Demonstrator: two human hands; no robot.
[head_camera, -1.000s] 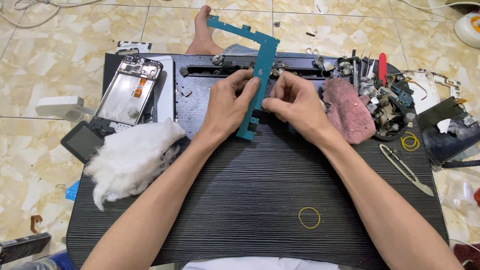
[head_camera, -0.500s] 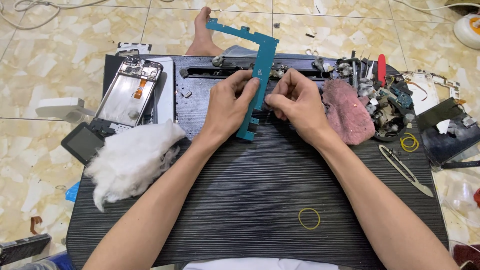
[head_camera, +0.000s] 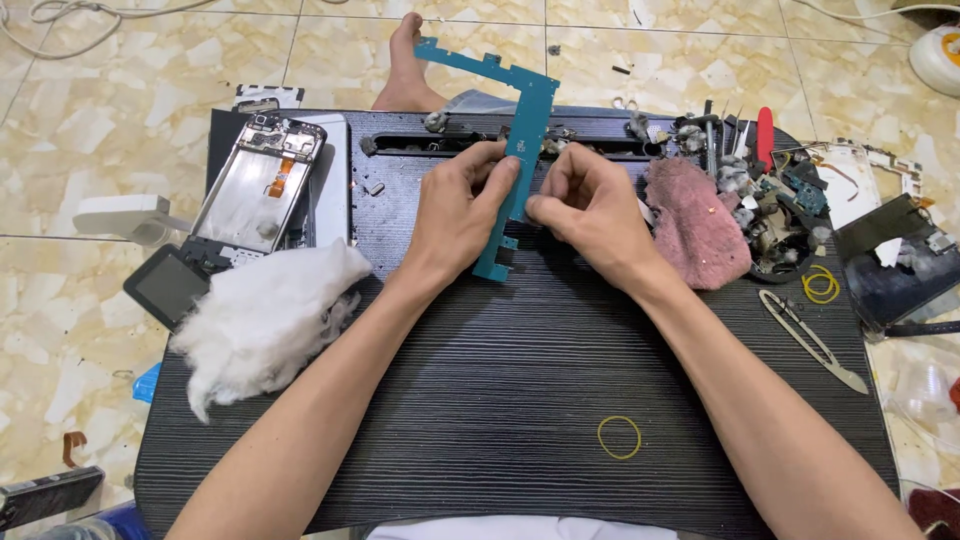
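Two hands work at the centre of the black wood-grain surface (head_camera: 520, 400), both pinching one teal L-shaped circuit board (head_camera: 527, 120). The left hand (head_camera: 455, 215) clamps the board's long leg from nine o'clock, thumb and fingers closed on its edge; the right hand (head_camera: 590, 210) nips the same leg from three o'clock with fingertips drawn tight. The board stands tilted up off the surface, its short arm pointing toward eleven o'clock, above a bare foot (head_camera: 405, 65) on the tiled floor.

At eight o'clock of the hands lies a fluffy white wad of cotton (head_camera: 265, 310); at ten o'clock, an opened phone frame with an orange flex strip (head_camera: 262, 185). At three o'clock sits a pink rag (head_camera: 695, 220), then a heap of small parts and tools (head_camera: 770, 200).

Risk, as I judge it: the thin board is held only by its edges, so a hard twist could flex or crack it, and a slipping fingertip could drop it onto the surface.
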